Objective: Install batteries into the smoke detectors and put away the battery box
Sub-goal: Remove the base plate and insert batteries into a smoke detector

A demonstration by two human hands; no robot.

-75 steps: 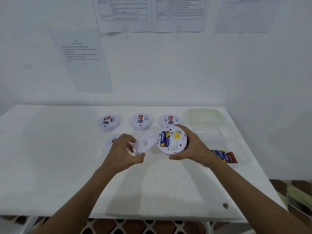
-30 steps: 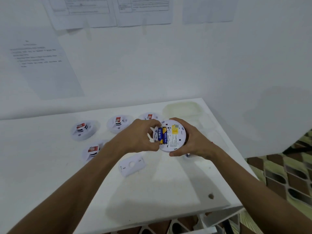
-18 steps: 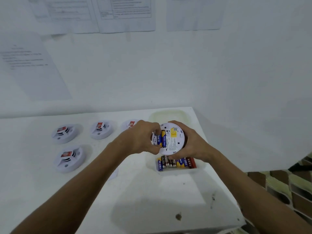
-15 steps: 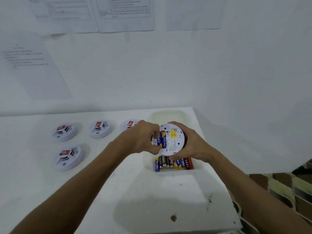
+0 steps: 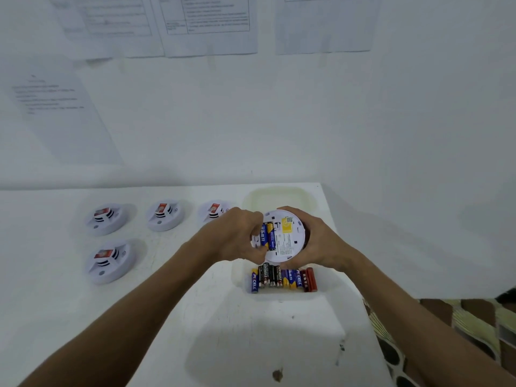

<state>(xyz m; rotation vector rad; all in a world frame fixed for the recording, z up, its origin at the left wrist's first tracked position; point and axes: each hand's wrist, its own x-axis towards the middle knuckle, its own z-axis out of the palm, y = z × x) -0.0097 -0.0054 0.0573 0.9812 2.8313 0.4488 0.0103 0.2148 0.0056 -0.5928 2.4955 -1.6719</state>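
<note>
head view: at frame centre the right hand [image 5: 315, 241] grips a round, smooth white plastic smoke detector [image 5: 284, 236], back facing the camera. the left hand [image 5: 237, 236] pinches at its blue-yellow cylindrical batteries [image 5: 267, 236], long axes running up-down in frame. below it, the clear battery box [image 5: 282, 280] sits on the white surface [image 5: 195, 317].

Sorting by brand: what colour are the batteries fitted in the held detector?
Blue and yellow batteries, clearest in the head view.

white wall [image 5: 307, 121], taped papers [image 5: 209, 23], white table [image 5: 55, 303]
</note>
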